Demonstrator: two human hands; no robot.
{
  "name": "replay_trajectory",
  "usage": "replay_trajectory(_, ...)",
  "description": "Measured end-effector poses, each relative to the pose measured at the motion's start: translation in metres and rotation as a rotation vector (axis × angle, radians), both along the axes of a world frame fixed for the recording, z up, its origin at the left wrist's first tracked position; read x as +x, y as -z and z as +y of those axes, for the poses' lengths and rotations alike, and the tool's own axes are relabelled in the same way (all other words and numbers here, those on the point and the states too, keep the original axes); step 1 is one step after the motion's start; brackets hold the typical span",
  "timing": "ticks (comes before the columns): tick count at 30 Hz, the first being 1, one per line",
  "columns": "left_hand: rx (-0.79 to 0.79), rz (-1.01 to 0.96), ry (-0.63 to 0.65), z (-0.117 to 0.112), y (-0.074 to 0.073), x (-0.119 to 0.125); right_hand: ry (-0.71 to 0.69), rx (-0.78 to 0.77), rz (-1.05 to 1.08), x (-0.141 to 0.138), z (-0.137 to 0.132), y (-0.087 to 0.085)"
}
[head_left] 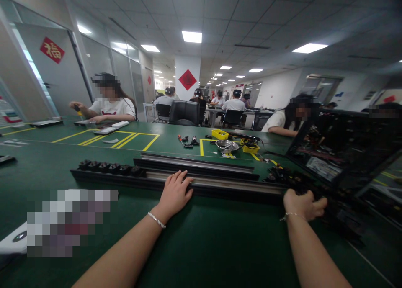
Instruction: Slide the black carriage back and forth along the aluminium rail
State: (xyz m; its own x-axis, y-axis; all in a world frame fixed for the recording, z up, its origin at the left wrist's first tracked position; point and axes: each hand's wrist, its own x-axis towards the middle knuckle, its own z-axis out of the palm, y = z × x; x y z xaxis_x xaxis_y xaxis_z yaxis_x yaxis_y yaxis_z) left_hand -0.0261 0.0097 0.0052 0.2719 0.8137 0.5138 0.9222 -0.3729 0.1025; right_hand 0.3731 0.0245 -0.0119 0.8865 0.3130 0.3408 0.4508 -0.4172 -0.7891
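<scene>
Head view: left hand (174, 192) flat, right hand (304, 204) clamped on long black rail (232, 186)

The rail lies crosswise on the green surface (201, 246), just before the person. The left hand rests open on its middle, fingers spread. The right hand curls tightly around its right end, beside a black chassis (342, 154).

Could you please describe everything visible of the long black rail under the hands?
The rail is a long, dark bar with a silvery strip along its top, seemingly metal. It lies flat across the green table, running left to right. A row of small black parts sits at its left end. The left hand rests flat on its middle; the right hand curls around its right end.
</scene>
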Motion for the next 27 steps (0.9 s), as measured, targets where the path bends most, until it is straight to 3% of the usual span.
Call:
replay_trajectory(4,-0.005,-0.031,0.014,0.001,0.0,-0.001,-0.105,0.054,-0.311,-0.043,-0.003,-0.015)
replay_trajectory(9,0.053,-0.08,-0.014,0.002,-0.006,-0.007,-0.265,0.042,-0.459,-0.079,-0.005,-0.021)
replay_trajectory(11,0.136,-0.114,-0.136,0.004,-0.01,-0.018,-0.37,0.001,-0.546,-0.089,-0.005,-0.018)
replay_trajectory(14,0.225,-0.215,-0.431,0.007,-0.013,-0.044,-0.554,-0.119,-0.674,-0.105,-0.006,-0.013)
replay_trajectory(17,0.188,-0.325,-0.652,0.009,-0.008,-0.071,-0.679,-0.233,-0.702,-0.12,-0.007,-0.011)
replay_trajectory(22,0.063,-0.385,-0.675,0.01,0.007,-0.091,-0.65,-0.274,-0.674,-0.131,-0.009,-0.012)
replay_trajectory(27,0.087,-0.398,-0.681,0.01,0.007,-0.088,-0.62,-0.258,-0.653,-0.132,-0.01,-0.011)
